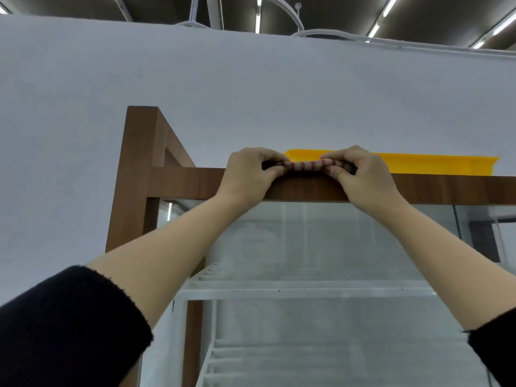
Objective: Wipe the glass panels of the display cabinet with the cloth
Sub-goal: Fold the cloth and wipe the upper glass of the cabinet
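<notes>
A folded cloth [305, 165] with red and pale stripes lies along the top front edge of the display cabinet [178, 185], a brown wooden frame. My left hand [248, 177] pinches the cloth's left end and my right hand [363, 177] pinches its right end, both resting on the top rail. Below the rail the front glass panel [321, 241] shows white shelves [293, 291] inside. Most of the cloth is hidden by my fingers.
A yellow tray [418, 163] sits on the cabinet's top, just behind my hands. A white fabric backdrop [251, 79] hangs behind the cabinet, with ceiling lights above. Black sleeves cover my forearms at the bottom corners.
</notes>
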The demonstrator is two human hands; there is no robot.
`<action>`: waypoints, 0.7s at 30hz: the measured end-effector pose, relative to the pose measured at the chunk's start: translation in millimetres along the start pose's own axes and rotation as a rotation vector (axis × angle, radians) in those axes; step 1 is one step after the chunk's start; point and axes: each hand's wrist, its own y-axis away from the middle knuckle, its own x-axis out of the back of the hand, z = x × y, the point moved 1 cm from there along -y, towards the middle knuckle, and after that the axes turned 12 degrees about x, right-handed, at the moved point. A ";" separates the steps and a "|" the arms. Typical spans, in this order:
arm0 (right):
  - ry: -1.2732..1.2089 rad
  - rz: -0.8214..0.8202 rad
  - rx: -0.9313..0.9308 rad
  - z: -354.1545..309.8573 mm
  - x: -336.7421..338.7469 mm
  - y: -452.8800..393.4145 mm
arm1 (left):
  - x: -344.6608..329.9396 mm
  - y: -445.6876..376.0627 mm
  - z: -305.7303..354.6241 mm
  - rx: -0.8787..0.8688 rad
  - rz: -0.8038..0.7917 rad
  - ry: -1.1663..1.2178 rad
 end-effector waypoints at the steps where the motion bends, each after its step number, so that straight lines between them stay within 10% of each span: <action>1: 0.034 -0.037 0.044 -3.1 0.1 1.9 | 3.2 3.2 -1.3 -0.026 0.009 -0.008; 12: 0.215 -0.187 0.454 -42.4 -36.8 52.5 | 47.3 44.9 -36.6 -0.394 -0.101 -0.273; 21: 0.071 -0.244 0.323 -93.6 -111.5 111.7 | 81.0 78.4 -97.5 -0.554 -0.376 -0.591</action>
